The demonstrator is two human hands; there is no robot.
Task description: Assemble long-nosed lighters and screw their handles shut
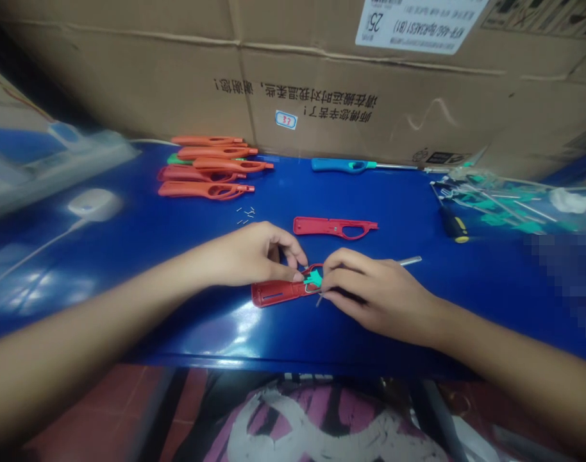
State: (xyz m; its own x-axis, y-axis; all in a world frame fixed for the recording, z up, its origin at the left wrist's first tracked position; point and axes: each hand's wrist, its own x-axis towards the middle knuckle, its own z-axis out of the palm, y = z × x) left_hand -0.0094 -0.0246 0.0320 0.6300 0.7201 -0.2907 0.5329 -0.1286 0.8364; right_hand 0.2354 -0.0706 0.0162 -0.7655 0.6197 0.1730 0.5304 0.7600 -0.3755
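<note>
A red lighter half-shell [276, 292] lies hollow side up near the front of the table, under both hands. My left hand [268, 253] pinches at a green trigger piece [313, 278] seated over the shell, with a dark part beside it. From the other side, my right hand [365, 282] has its fingers closed at the same green piece; a metal tube [411, 261] sticks out beyond that hand. A thin wire shows by the shell. The fingertips partly hide what each hand grips. Just behind lies a second red half-shell [335, 227].
Several orange and red lighter shells [206, 190] are stacked at the back left, with small screws [245, 215] before them. A blue lighter [343, 165] lies by the cardboard box [177, 77]. At right are a screwdriver [454, 226] and a bag of green-ended rods [509, 199].
</note>
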